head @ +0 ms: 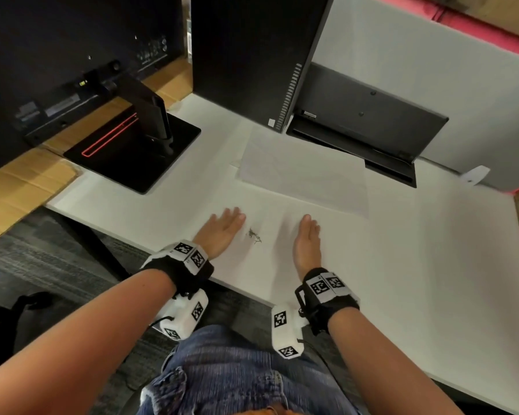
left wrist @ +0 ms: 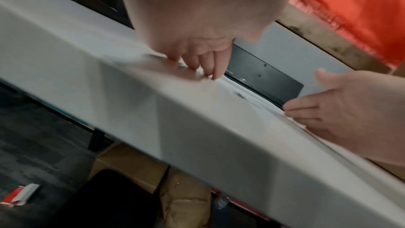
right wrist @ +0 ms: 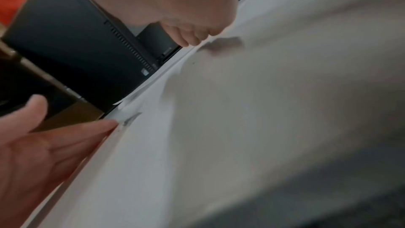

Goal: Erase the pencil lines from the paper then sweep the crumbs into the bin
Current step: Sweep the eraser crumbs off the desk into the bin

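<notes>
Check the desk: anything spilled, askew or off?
One thing: a small dark pile of crumbs lies on the paper near the desk's front edge, between the open left hand and right hand. A second sheet behind lies skewed. No bin is in view.

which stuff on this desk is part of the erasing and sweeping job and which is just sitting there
Part of the job:
- crumbs, a small dark pile between the hands
- paper behind them
- left hand and right hand, both flat on the desk

Just lying about:
- monitor stand
- computer tower
- black dock

No bin or eraser in view.
</notes>
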The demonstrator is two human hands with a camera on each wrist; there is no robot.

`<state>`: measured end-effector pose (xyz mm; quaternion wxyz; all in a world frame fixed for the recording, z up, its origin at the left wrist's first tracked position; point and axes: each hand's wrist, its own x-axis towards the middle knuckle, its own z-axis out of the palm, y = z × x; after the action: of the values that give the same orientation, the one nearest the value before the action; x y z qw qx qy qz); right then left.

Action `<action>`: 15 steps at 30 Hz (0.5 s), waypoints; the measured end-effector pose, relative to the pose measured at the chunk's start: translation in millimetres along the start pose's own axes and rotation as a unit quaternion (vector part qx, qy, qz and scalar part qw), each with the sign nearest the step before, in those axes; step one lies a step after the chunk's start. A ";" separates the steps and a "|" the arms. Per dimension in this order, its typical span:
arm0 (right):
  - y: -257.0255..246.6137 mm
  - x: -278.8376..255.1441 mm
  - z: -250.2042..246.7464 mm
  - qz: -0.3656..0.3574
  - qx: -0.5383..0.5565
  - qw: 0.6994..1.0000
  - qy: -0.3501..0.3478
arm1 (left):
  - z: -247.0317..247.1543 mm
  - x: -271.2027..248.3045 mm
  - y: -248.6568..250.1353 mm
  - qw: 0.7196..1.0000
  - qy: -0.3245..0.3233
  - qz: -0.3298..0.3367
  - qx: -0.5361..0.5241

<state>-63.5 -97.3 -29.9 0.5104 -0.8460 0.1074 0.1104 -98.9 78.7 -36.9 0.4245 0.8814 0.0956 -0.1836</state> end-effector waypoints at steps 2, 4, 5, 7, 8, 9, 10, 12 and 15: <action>2.2 -5.5 8.2 -0.005 -0.004 1.000 -0.022 | 8.0 -0.7 5.1 0.998 -0.020 0.011 -0.053; -0.9 -20.0 28.7 -0.031 -0.014 0.996 -0.085 | 6.6 -1.1 7.1 0.992 0.000 0.031 -0.122; -2.3 -25.1 38.9 -0.044 -0.014 0.992 -0.116 | 3.2 -0.4 5.8 0.990 0.028 0.031 -0.133; -7.5 -24.2 46.6 -0.047 0.023 0.990 -0.129 | -7.1 1.1 3.5 0.990 0.075 0.008 -0.117; -10.6 -20.7 43.5 -0.041 0.047 0.992 -0.113 | -12.5 0.6 2.6 0.992 0.089 -0.005 -0.090; -11.7 -15.7 37.1 -0.038 0.065 0.993 -0.088 | -17.3 -0.1 2.3 0.993 0.096 -0.020 -0.058; -12.4 -11.6 28.8 -0.032 0.073 0.995 -0.063 | -20.4 -0.8 3.2 0.994 0.099 -0.031 -0.032; -6.5 -5.2 10.7 -0.011 0.055 0.998 -0.020 | -22.4 -4.4 6.7 0.995 0.091 -0.039 -0.008; 5.1 -3.8 -1.0 0.009 0.017 1.000 0.013 | -10.3 -10.1 9.0 0.997 0.056 -0.032 -0.037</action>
<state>-68.6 -100.2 -32.5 0.5225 -0.8374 0.1236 0.1022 -102.6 81.0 -20.6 0.4450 0.8704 0.1543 -0.1434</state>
